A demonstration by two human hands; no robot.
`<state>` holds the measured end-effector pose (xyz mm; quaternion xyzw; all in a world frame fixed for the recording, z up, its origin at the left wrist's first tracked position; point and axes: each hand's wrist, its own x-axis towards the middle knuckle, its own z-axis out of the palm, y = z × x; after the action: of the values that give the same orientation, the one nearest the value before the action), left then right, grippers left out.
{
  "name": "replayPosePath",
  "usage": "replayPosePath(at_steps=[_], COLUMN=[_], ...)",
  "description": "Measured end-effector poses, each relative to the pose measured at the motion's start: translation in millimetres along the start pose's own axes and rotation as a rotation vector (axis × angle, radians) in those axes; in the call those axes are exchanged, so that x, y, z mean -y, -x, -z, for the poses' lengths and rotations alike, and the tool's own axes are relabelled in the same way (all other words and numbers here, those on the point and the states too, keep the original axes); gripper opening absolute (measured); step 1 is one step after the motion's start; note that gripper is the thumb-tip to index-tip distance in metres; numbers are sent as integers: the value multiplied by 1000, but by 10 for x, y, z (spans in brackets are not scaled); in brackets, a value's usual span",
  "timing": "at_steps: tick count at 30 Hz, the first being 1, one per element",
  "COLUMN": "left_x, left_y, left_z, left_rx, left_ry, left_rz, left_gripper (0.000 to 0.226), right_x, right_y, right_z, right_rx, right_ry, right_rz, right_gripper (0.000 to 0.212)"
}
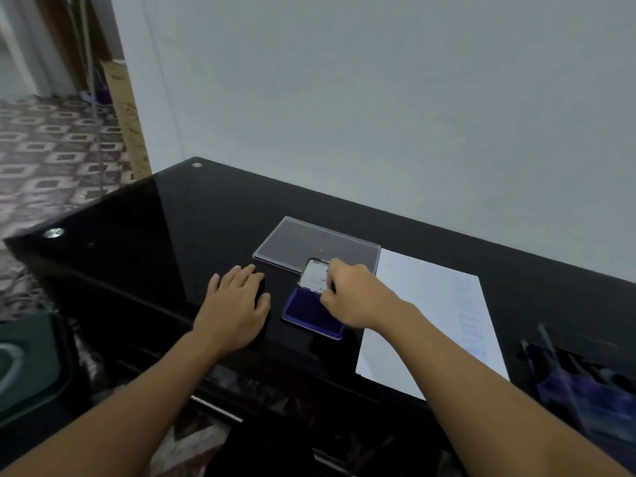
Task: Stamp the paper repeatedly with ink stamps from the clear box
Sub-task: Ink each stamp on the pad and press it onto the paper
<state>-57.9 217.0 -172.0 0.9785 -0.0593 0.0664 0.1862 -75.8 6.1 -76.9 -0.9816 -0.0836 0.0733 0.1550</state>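
Our left hand (234,304) lies flat on the table (172,235), fingers straight. Our right hand (351,297) curls over the open ink pad (306,311), beside the paper (430,321) and clear box (309,242); whether it grips anything we cannot tell.

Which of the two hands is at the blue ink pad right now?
The right hand, fingers curled over the open ink pad beside the paper. The left hand lies flat on the black table, left of the pad.

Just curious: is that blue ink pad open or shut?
Open: the ink pad shows bare blue ink, its lid swung back.
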Motion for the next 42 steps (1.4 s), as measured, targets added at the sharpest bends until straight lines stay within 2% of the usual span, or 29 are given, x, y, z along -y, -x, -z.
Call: replayPosePath(at_steps=[8,14,17,23,42], left_x=[4,-9,-8,-5,-21], left_y=[27,34,30,28,39], left_z=[-48,-55,-60,-60,-56], left_rx=[-79,-102,-108,-120,-120], left_ry=[-16,-13,-20,-33,-37], left_rz=[2,19,21,23,32], left_gripper=[51,49,49,48,49], right_x=[49,86,92,101,74], right_y=[-96,-70,-81,-116,-34], right_z=[-183,-348,-371,-338,-462], right_rx=[-32,-152,-171,-166,-210], right_ry=[44,37,38,72,57], right_rz=[18,-36,-52,-43,-19], right_gripper=[13,11,19,10,13])
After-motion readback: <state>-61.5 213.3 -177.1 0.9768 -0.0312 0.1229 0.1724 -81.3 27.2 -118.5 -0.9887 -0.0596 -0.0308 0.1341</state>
